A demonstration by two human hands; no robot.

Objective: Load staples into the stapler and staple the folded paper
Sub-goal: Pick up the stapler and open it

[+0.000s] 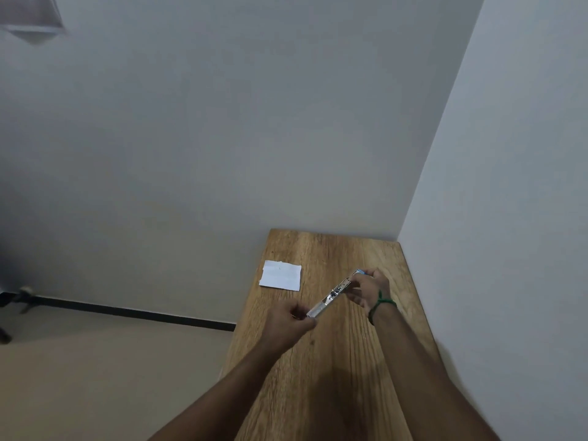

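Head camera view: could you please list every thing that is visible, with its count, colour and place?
table: one, brown wood, in the room corner
folded paper: one, white, flat on the table, far left
stapler: one, silver with a blue far end, held over the table
walls: two, pale grey, behind and right of the table
skirting strip: one, black, foot of the back wall
floor: one, beige, left of the table
wristband: one, green, right wrist
left hand: one, pinches the stapler's near end
right hand: one, grips the stapler's far end
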